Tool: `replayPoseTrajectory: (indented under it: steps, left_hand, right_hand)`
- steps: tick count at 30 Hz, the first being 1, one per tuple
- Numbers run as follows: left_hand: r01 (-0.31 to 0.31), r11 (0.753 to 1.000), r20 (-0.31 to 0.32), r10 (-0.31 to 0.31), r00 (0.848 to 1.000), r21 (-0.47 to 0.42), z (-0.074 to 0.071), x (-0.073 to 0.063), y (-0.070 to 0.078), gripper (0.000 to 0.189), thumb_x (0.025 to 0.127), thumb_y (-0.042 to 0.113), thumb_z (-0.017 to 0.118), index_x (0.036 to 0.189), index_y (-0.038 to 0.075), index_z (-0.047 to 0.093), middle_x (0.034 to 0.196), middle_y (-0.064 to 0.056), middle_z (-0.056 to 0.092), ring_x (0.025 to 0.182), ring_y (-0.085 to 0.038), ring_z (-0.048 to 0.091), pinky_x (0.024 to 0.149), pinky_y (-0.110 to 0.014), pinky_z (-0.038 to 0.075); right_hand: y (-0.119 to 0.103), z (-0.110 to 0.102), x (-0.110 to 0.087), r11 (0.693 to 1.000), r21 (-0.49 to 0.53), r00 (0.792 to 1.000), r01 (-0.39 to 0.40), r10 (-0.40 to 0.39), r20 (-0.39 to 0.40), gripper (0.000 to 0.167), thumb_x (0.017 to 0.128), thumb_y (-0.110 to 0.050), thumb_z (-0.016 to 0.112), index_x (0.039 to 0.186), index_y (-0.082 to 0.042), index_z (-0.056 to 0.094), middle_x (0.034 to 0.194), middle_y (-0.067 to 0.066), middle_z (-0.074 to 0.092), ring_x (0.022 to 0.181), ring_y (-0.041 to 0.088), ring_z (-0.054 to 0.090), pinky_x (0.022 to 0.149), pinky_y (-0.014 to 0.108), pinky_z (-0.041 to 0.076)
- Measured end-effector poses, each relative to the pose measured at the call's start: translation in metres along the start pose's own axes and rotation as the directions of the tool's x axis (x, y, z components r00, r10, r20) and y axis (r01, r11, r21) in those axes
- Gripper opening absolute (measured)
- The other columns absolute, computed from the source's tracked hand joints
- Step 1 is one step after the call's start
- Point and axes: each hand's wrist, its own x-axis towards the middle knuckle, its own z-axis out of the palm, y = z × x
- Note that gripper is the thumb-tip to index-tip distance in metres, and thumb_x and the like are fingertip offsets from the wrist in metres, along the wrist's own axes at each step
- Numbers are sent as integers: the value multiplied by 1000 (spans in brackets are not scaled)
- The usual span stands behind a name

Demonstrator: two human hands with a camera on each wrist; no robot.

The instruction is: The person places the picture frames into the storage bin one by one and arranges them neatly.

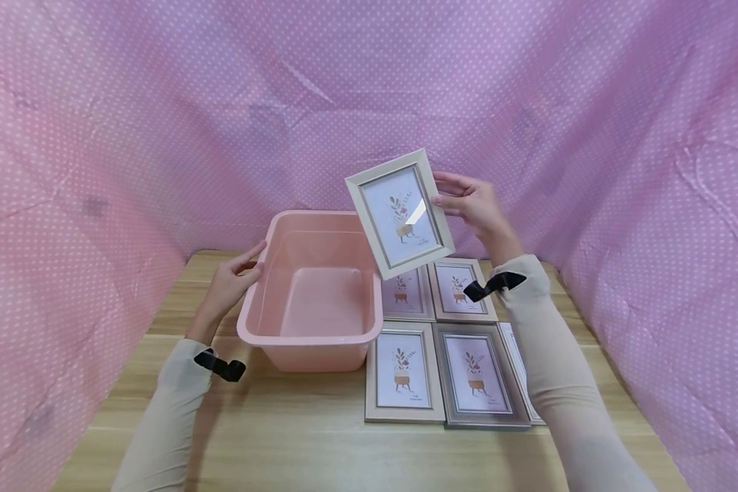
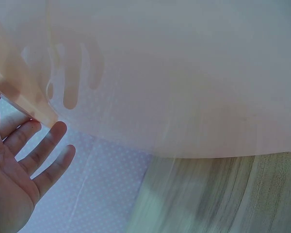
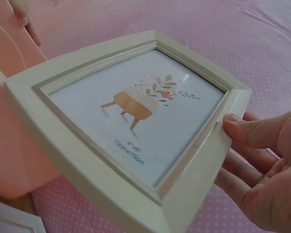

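Observation:
My right hand (image 1: 476,208) pinches a cream picture frame (image 1: 400,215) by its right side, thumb on the front and fingers behind. The frame is raised and tilted above the right rim of a pink plastic basin (image 1: 310,340), its printed plant picture facing me. A light glare crosses the glass. At the basin's left side, my left hand (image 1: 227,287) holds the rim; its fingertips (image 2: 60,128) show against the rim's underside in the left wrist view. The basin's visible inside holds nothing.
Right of the basin, several picture frames lie face up: a cream one (image 1: 402,369), a grey-brown one (image 1: 476,372), two behind them, and a white one (image 1: 515,352) partly hidden by my right forearm. Pink dotted cloth (image 1: 369,82) surrounds the wooden table (image 1: 307,444).

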Motion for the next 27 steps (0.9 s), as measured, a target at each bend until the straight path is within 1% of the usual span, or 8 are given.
replayPoseTrajectory:
  steps: [4, 8, 12, 19, 21, 23, 25, 27]
  left_hand:
    - [0, 1000, 4, 0, 1000, -1, 0, -1, 0, 49, 101, 15, 60, 149, 10, 51, 156, -14, 45, 101, 8, 62, 80, -8, 52]
    - [-1, 1000, 4, 1, 1000, -8, 0, -1, 0, 49, 101, 12, 59, 149, 8, 50, 157, -14, 43, 99, 9, 61, 80, -8, 52]
    - [10, 1000, 2, -10, 1000, -13, 0, 0, 1, 48, 102, 10, 57, 149, 8, 50, 157, -14, 43, 98, 10, 61, 79, -8, 52]
    - [21, 1000, -1, -21, 1000, -22, -1, -1, 3, 49, 101, 14, 60, 149, 8, 51, 157, -13, 44, 100, 8, 61, 79, -9, 53]
    - [17, 999, 3, -17, 1000, -35, -1, -2, 6, 49, 101, 12, 60, 149, 5, 50, 156, -16, 43, 99, 8, 61, 78, -9, 53]
    - [18, 999, 8, -17, 1000, -45, 0, -5, 14, 49, 101, 9, 60, 148, 1, 49, 155, -19, 42, 99, 7, 62, 78, -9, 53]
    - [16, 999, 10, -16, 1000, -51, 0, -8, 22, 49, 100, 7, 59, 147, -2, 49, 154, -22, 41, 98, 6, 63, 78, -10, 54]
    - [16, 999, 11, -16, 1000, -47, 1, -9, 20, 49, 101, 7, 59, 147, -1, 49, 155, -21, 42, 99, 6, 63, 78, -10, 54]
  right_hand:
    - [-3, 12, 6, 1000, 21, 1000, -1, 1, -4, 47, 85, 19, 67, 128, -1, 69, 102, 1, 80, 87, 15, 77, 77, 28, 63]
    - [-8, 25, 11, 1000, -1, 1000, 3, -3, -5, 46, 84, 19, 69, 125, -2, 71, 101, 1, 80, 86, 15, 77, 76, 29, 63]
    - [-16, 38, 16, 1000, -21, 1000, 23, -23, -5, 43, 84, 18, 69, 122, -2, 73, 101, 3, 80, 85, 15, 77, 74, 29, 63]
    - [-26, 64, 22, 998, -22, 998, 57, -57, 2, 42, 84, 18, 70, 123, 2, 71, 100, 3, 80, 84, 15, 77, 72, 28, 63]
    - [-25, 72, 24, 998, -16, 998, 67, -67, -1, 43, 84, 18, 70, 124, 4, 70, 100, 4, 80, 83, 15, 77, 72, 28, 63]
    - [-22, 79, 25, 996, -28, 997, 80, -80, 2, 44, 84, 18, 70, 126, 6, 68, 102, 6, 80, 83, 15, 77, 73, 28, 63]
    - [-19, 87, 27, 996, -31, 996, 85, -85, -5, 44, 83, 18, 71, 126, 8, 67, 106, 12, 79, 83, 15, 77, 73, 29, 64]
    - [-16, 95, 27, 995, -42, 996, 88, -88, -1, 45, 84, 16, 71, 127, 10, 65, 113, 17, 76, 83, 14, 77, 74, 29, 64]
